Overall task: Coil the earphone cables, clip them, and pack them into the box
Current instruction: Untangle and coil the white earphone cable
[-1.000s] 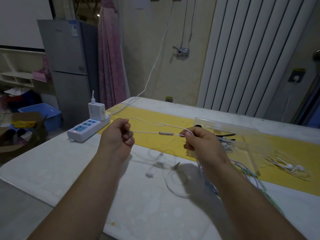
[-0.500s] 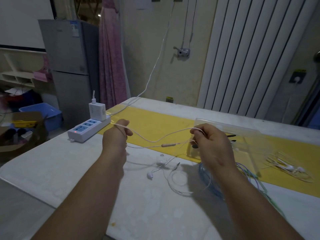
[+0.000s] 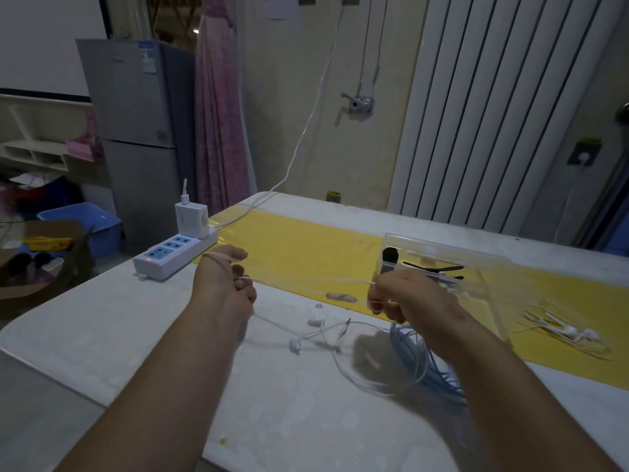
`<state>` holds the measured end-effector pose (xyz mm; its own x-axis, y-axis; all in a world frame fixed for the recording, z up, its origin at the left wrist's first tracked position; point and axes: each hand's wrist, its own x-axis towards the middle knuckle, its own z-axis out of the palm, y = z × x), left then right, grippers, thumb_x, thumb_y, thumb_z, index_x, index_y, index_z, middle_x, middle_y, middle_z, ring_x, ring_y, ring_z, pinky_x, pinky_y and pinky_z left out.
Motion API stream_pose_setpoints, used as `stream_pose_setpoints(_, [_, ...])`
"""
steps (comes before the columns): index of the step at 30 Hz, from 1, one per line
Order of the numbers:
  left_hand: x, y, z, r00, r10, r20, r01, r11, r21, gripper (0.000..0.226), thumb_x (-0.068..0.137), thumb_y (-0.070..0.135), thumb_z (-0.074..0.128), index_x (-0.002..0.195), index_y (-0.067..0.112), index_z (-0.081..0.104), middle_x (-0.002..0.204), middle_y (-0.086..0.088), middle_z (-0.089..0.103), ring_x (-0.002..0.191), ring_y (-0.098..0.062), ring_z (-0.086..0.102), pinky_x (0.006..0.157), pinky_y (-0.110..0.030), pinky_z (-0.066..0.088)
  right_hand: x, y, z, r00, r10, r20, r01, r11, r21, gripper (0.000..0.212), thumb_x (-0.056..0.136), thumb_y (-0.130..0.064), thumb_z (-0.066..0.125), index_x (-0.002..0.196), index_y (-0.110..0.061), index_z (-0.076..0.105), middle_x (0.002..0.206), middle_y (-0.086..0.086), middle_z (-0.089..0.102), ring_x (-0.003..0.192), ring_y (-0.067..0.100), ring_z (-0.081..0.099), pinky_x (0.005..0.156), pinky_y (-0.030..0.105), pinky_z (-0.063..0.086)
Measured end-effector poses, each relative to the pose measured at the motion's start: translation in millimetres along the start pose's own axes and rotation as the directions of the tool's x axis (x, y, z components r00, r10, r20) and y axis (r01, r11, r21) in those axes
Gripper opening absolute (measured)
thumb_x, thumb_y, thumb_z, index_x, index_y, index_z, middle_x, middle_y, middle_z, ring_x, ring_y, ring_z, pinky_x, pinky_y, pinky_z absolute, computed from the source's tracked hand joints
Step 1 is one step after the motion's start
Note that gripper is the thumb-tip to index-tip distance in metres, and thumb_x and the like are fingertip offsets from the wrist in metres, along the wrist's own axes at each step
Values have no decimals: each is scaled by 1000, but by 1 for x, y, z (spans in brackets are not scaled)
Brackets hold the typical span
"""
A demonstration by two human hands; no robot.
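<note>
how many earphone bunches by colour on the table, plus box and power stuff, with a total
white earphones: 2, held set, loose set at the right
blue cable bunch: 1
clear box: 1
power strip: 1
charger: 1
total: 6

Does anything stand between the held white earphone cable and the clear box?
Nothing visible does. The white earphone cable spans left hand to right hand; the clear box stands just beyond the right hand. Whether it is lidded, I cannot tell.
</note>
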<state>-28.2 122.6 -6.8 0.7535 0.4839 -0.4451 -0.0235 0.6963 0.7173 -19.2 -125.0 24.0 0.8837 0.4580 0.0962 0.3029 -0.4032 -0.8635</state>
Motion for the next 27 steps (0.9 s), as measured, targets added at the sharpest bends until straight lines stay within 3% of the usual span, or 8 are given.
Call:
stream_pose_setpoints(3, [3, 2, 0, 1000, -23, -15, 22, 997, -72, 20, 73, -2, 51, 69, 15, 42, 62, 1, 28, 49, -12, 20, 40, -16, 18, 0, 2, -2, 996, -50, 78, 45, 997, 65, 22, 71, -26, 55, 59, -11, 64, 58, 3, 44, 58, 15, 37, 60, 30, 30])
stream_pose_setpoints(7, [-4, 2, 5, 1000, -2, 3, 2, 995, -97, 14, 83, -7, 44, 80, 3, 53, 80, -9, 41, 61, -16, 39, 46, -18, 39, 3, 4, 1, 995, -99, 7, 98, 991, 88, 27, 94, -12, 53, 68, -12, 61, 65, 9, 46, 63, 16, 40, 61, 31, 30])
stream_pose_setpoints(9, [-6, 1, 5, 1000, 10, 19, -9, 999, -48, 13, 85, -3, 47, 77, 4, 55, 83, -11, 46, 65, -18, 44, 54, -21, 42, 5, 6, 2, 991, -130, -25, 132, 990, 56, 29, 98, -11, 49, 71, -12, 60, 63, 6, 49, 60, 14, 43, 62, 29, 33])
stream_pose_setpoints(12, [-5, 2, 5, 998, 33, -52, -29, 996, 81, 5, 78, 8, 61, 74, 11, 61, 87, -4, 57, 64, -16, 44, 52, -25, 35, 6, 6, 6, 986, -163, -47, 165, 986, 38, 27, 99, -13, 48, 74, -11, 61, 67, 2, 58, 56, 8, 47, 62, 29, 39])
stream_pose_setpoints(16, [5, 5, 5, 968, 200, -149, -148, 941, 304, 32, 87, -2, 47, 105, 16, 65, 86, -7, 51, 71, -22, 41, 68, -32, 40, 9, 9, 14, 980, -164, -114, 165, 986, -4, 28, 98, -21, 50, 74, -22, 64, 56, -5, 50, 52, 11, 50, 59, 35, 48])
stream_pose_setpoints(19, [6, 1, 4, 946, 304, -108, -242, 891, 385, 46, 84, -9, 36, 84, 25, 67, 82, -3, 57, 74, -20, 48, 65, -33, 42, 10, 9, 16, 973, -160, -168, 147, 985, -89, 28, 98, -24, 50, 74, -24, 63, 54, -9, 44, 50, 9, 41, 56, 29, 34])
stream_pose_setpoints(23, [1, 0, 6, 916, 401, -34, -351, 837, 420, 44, 78, -13, 39, 82, 23, 65, 89, 0, 61, 73, -13, 51, 70, -35, 44, 12, 9, 10, 965, -92, -245, 78, 995, -66, 28, 99, -23, 49, 76, -19, 65, 61, 0, 46, 56, 14, 40, 57, 30, 28])
stream_pose_setpoints(27, [-16, -2, 11, 799, 597, 67, -551, 684, 477, 34, 75, -3, 43, 78, 22, 66, 89, 8, 61, 79, -1, 51, 75, -32, 45, 13, 12, 16, 978, -31, -204, 17, 997, -70, 30, 98, -22, 50, 75, -11, 65, 49, -7, 36, 48, 13, 32, 55, 28, 24])
